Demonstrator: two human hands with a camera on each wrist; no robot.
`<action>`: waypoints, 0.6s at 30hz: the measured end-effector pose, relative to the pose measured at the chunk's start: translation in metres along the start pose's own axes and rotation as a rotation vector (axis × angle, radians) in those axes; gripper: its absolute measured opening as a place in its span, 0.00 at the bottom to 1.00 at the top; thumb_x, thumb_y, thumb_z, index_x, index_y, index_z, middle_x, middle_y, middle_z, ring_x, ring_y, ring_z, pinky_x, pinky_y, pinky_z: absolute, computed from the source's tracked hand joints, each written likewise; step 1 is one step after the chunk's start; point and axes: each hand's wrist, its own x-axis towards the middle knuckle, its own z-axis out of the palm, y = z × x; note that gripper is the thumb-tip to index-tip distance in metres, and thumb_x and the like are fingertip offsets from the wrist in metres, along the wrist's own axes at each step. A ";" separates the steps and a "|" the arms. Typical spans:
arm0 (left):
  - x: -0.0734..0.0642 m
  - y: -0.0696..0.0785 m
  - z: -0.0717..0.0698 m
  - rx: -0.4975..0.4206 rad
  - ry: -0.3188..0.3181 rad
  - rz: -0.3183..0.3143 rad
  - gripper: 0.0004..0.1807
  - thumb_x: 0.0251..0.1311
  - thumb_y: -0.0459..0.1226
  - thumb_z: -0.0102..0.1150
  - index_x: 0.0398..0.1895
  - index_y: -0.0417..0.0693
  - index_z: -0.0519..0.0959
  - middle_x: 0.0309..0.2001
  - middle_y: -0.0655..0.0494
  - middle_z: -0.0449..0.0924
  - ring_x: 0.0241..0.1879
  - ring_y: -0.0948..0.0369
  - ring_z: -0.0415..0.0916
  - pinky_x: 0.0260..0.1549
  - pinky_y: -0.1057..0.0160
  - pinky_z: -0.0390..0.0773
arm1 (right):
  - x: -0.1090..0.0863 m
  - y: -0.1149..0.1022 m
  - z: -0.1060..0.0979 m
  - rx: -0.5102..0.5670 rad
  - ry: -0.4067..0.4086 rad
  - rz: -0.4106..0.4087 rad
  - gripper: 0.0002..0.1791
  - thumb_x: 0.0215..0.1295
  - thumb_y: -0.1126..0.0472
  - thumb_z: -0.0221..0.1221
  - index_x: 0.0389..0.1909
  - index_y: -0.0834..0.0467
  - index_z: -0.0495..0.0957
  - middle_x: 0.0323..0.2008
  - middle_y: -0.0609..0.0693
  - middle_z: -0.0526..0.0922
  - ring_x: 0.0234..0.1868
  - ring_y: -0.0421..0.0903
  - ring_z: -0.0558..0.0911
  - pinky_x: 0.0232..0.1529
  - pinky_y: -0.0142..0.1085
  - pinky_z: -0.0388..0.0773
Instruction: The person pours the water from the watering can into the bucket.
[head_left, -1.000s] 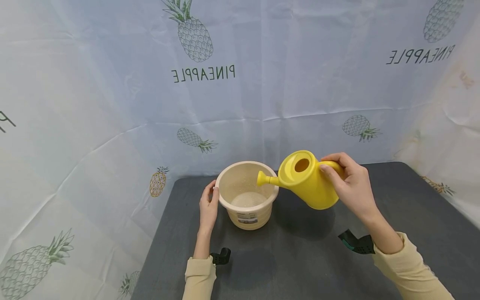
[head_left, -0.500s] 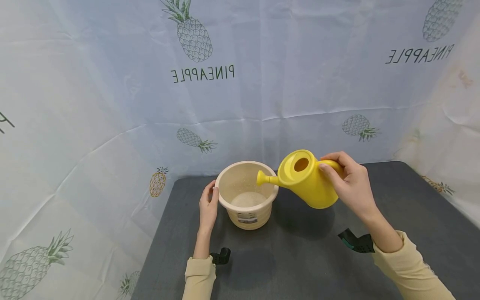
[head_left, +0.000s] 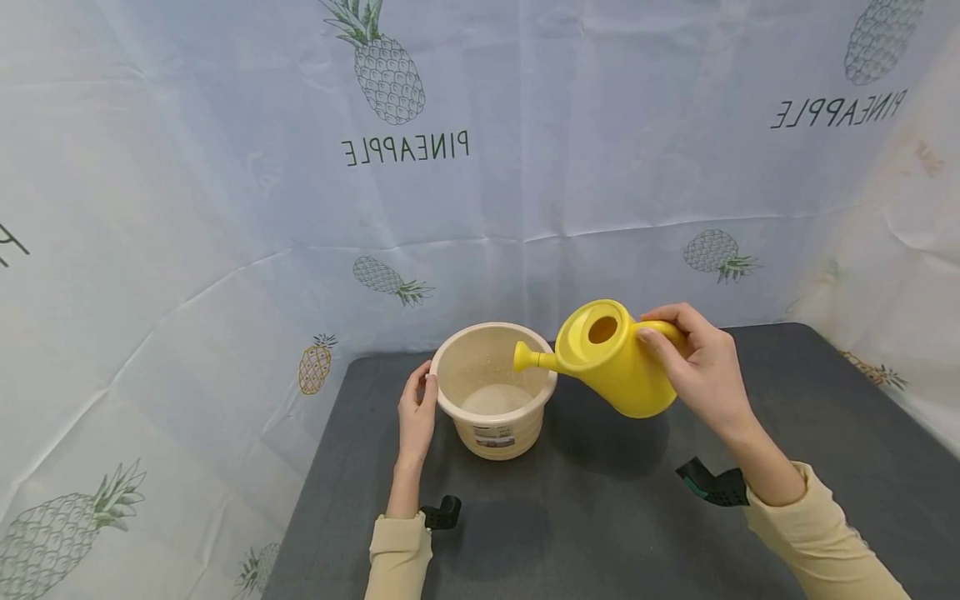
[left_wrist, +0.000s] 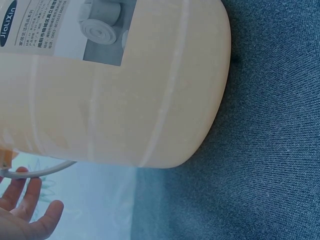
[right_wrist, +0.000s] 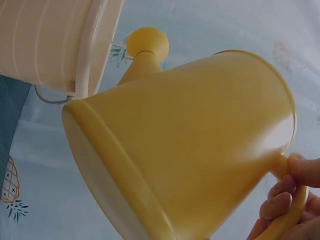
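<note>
A cream plastic bucket (head_left: pixel 495 437) stands upright on the dark table, a label on its front. At its left rim is my left hand (head_left: pixel 417 412); in the left wrist view, fingers (left_wrist: pixel 32 197) reach the grey wire handle (left_wrist: pixel 47 170) below the rim, while the thumb is hidden. My right hand (head_left: pixel 701 367) grips the handle of a yellow watering can (head_left: pixel 626 379), raised above the table and tipped left. Its sprinkler head (head_left: pixel 525 357) is over the bucket's opening. In the right wrist view, thin pale streaks show beside the sprinkler head (right_wrist: pixel 147 42).
The dark tabletop (head_left: pixel 600 542) runs up to a pale curtain (head_left: pixel 600 167) printed with pineapples, which hangs close behind the bucket and round both sides. Black wrist camera mounts (head_left: pixel 442 512) stick out from both sleeves.
</note>
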 end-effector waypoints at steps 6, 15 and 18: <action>0.000 0.000 0.000 0.000 -0.004 0.000 0.21 0.70 0.33 0.43 0.62 0.31 0.64 0.60 0.37 0.66 0.60 0.47 0.63 0.56 0.45 0.63 | 0.000 0.000 0.000 0.001 0.000 0.002 0.10 0.56 0.77 0.59 0.39 0.66 0.78 0.33 0.44 0.79 0.30 0.34 0.77 0.34 0.20 0.71; 0.000 0.000 0.000 0.002 0.001 0.006 0.21 0.70 0.33 0.44 0.62 0.32 0.65 0.59 0.37 0.67 0.58 0.47 0.65 0.53 0.45 0.65 | 0.000 -0.001 0.001 -0.003 0.003 0.004 0.10 0.56 0.77 0.59 0.39 0.66 0.78 0.33 0.44 0.80 0.30 0.34 0.77 0.34 0.20 0.71; 0.000 0.000 0.001 0.005 0.001 0.005 0.21 0.70 0.33 0.43 0.62 0.31 0.65 0.59 0.37 0.67 0.58 0.47 0.65 0.53 0.45 0.65 | 0.000 -0.001 0.001 -0.006 0.004 0.001 0.10 0.56 0.77 0.59 0.39 0.66 0.78 0.33 0.44 0.79 0.30 0.33 0.77 0.34 0.20 0.71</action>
